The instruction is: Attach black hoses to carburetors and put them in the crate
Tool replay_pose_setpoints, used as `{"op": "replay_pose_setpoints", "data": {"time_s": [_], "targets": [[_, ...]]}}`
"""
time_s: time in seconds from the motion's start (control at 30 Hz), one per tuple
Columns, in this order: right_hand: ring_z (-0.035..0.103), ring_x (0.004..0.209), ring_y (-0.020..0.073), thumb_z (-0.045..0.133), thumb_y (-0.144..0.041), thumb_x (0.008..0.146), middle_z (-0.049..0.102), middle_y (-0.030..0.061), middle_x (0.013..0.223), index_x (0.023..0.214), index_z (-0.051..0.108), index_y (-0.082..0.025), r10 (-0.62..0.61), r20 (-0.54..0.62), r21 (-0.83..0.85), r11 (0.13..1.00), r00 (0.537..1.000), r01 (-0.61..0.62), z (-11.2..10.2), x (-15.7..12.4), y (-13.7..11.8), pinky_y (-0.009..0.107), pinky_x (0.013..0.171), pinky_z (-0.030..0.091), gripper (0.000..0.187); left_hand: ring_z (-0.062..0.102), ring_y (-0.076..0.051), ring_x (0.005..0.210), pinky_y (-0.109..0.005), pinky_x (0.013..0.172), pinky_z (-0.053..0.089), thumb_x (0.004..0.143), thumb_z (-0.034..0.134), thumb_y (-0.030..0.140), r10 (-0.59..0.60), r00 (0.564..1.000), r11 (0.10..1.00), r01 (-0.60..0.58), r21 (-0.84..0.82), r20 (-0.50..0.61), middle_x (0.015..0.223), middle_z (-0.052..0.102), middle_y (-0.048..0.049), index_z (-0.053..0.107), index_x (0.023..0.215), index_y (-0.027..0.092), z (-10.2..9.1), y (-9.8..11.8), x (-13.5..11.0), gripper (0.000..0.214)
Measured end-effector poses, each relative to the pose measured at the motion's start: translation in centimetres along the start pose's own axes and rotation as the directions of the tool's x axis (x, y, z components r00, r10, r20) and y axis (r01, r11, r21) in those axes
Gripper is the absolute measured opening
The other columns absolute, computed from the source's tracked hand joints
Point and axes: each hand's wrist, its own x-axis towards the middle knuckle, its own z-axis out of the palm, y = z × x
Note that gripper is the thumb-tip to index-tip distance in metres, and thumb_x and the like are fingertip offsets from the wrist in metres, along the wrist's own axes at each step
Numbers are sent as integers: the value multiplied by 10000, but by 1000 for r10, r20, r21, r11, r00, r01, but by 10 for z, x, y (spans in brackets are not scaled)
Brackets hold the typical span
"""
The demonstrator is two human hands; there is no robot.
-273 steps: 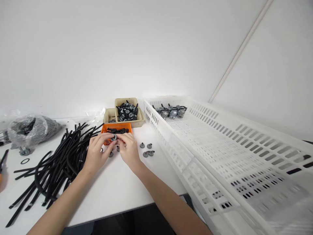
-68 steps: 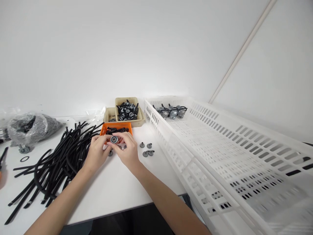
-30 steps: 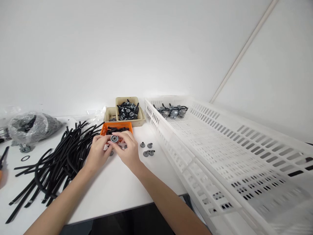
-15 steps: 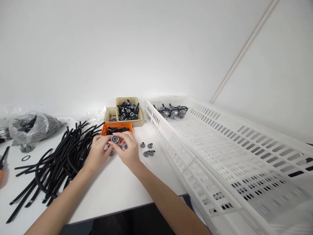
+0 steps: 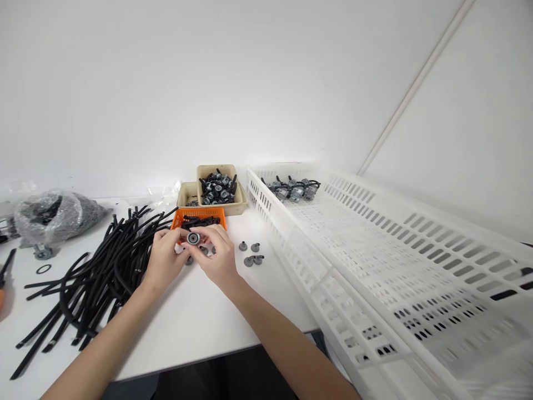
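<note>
Between my two hands is a small round grey fitting [image 5: 194, 238], its ringed face turned toward me. My left hand [image 5: 165, 256] pinches it from the left, and my right hand [image 5: 217, 253] grips its right side with thumb and fingers. Just behind them sits an orange basket [image 5: 177, 218] of short black pieces. Several similar grey fittings lie on the table, some partly hidden by my hands, others such as this grey fitting [image 5: 249, 261] to the right of them.
Long black hoses [image 5: 104, 272] are heaped at left, beside a bubble-wrapped bundle [image 5: 62, 216] and a black ring [image 5: 44, 269]. A beige bin [image 5: 216, 168] holds grey-and-black parts. A large white slotted crate [image 5: 300, 244] fills the right, with several assemblies [image 5: 295, 190] at its far end.
Both hands have shifted very slightly left with the fitting still held between them. Nothing else on the table has visibly moved.
</note>
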Motion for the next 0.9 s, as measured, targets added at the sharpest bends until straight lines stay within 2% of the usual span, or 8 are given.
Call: {"op": "replay_pose_setpoints", "data": {"time_s": [0.2,0.47,0.67,0.77,0.9], "targets": [[608,747,165,711,-280,805,663,35,813,979,670,-213,-10,-5,11,1000,1000,10,1,0,-1,304,697,533,191,589,-185,726,-336,783,386,751,515,109,-8,1000,1000,8,13,-29,722,672,19,582,821,223,-2,1,0,150],[612,774,170,690,-276,818,668,39,821,976,667,-210,6,15,7,1000,1000,-6,-1,1,-3,311,728,529,173,639,-193,813,-349,803,393,802,504,139,8,999,1000,-8,0,-52,827,707,-14,618,855,218,-3,2,1,149],[618,784,174,690,-268,817,668,40,848,989,661,-226,19,18,4,1000,1000,-19,-1,1,-3,317,727,536,180,646,-204,817,-360,812,414,829,502,182,-16,1000,999,15,-37,-16,822,720,-18,646,843,223,-2,1,0,150],[614,774,173,686,-279,822,658,35,833,992,661,-234,26,19,-10,1000,999,-26,1,0,0,319,731,540,177,645,-199,816,-357,823,430,833,493,180,-23,1000,999,23,-45,8,882,731,-20,658,956,229,-2,2,-1,212],[618,803,173,689,-255,822,658,42,853,1001,655,-221,-26,-21,-2,1000,999,26,2,-1,2,314,744,547,185,653,-187,837,-342,830,454,806,511,151,-31,1000,998,31,-56,-3,996,726,-24,597,1112,233,-2,5,0,327]]}}
